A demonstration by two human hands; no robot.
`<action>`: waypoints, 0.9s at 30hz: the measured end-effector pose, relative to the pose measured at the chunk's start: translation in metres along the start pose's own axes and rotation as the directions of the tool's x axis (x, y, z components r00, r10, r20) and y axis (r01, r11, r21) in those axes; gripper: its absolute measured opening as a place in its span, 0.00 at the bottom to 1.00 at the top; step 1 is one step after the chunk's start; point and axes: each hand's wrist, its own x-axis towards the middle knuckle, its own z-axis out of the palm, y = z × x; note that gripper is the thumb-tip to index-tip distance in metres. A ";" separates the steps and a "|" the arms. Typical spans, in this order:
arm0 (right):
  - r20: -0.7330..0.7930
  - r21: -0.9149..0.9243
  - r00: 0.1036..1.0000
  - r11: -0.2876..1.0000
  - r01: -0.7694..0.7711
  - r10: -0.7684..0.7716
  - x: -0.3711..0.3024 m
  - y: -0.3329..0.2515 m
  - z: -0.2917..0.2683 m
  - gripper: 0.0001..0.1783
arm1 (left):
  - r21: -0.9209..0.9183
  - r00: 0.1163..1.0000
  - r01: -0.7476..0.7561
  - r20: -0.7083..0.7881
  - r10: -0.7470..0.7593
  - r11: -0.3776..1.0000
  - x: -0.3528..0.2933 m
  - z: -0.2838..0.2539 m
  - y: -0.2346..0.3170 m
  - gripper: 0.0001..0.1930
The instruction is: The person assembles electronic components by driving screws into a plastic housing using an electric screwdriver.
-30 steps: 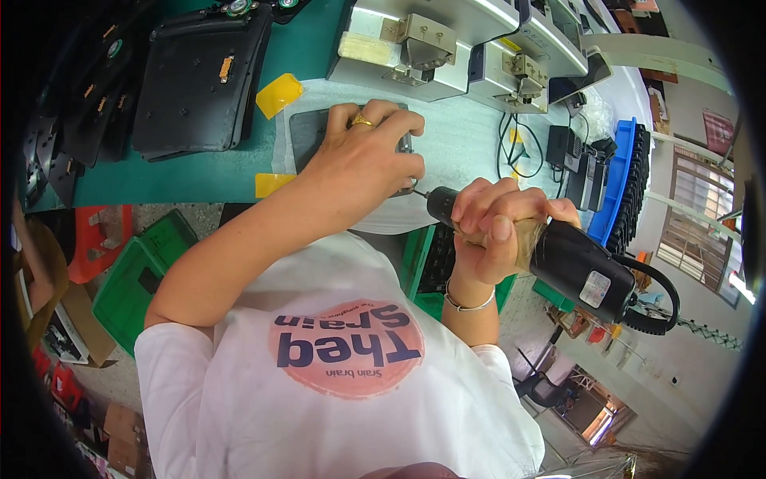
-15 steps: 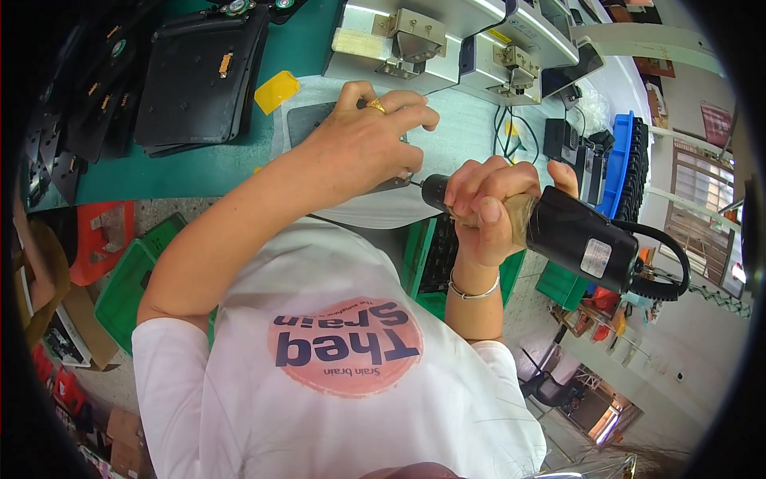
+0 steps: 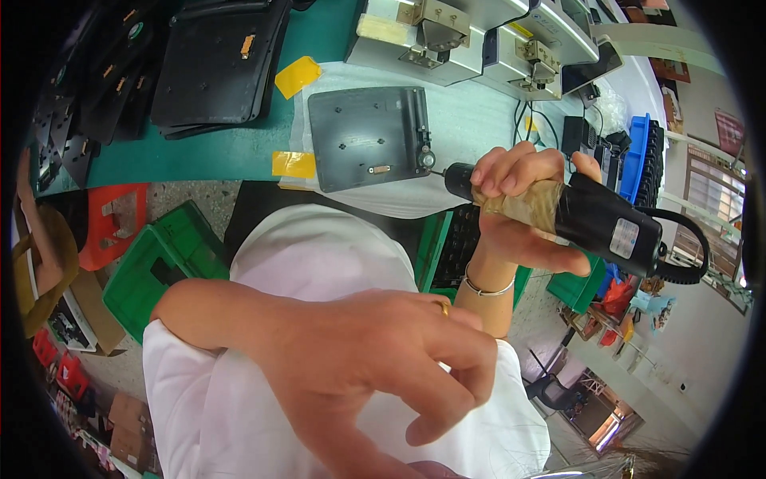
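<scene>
Right hand (image 3: 523, 169) wrapped round black electric screwdriver (image 3: 602, 215) — thumb extended. Dark-grey panel (image 3: 363, 132) lies left of grip, flat on white sheet (image 3: 471, 128), nearly square, no clear long axis. Screwdriver points left, bit (image 3: 438, 173) beside round fitting (image 3: 427, 159) at panel's near right corner — contact unclear. Left hand (image 3: 383, 351) farther off, before white shirt (image 3: 319, 247), loosely curled, seemingly empty.

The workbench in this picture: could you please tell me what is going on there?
A person holds a black corded screwdriver in the right hand. Its bit points toward the near right corner of a dark panel lying on a white sheet; whether they touch is unclear. The left hand, with nothing visible in it, is in front of the white shirt.
</scene>
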 end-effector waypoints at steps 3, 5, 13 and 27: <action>0.017 0.014 1.000 1.000 -0.002 0.002 -0.001 0.001 -0.006 0.55 | -0.096 0.998 -0.026 0.050 0.031 0.995 0.009 0.007 -0.009 0.13; 0.004 0.023 1.000 1.000 -0.014 0.014 -0.002 0.001 -0.006 0.55 | -0.150 0.997 -0.071 0.011 0.074 0.986 0.012 0.012 -0.013 0.15; 0.010 0.036 1.000 0.999 0.015 -0.016 -0.005 0.002 -0.007 0.55 | -0.279 0.998 -0.065 -0.017 0.063 0.958 0.019 0.016 -0.023 0.19; 0.030 0.095 0.999 0.995 0.024 -0.027 -0.004 0.001 -0.012 0.57 | -0.103 0.998 -0.056 -0.023 0.054 0.993 0.029 0.023 -0.034 0.16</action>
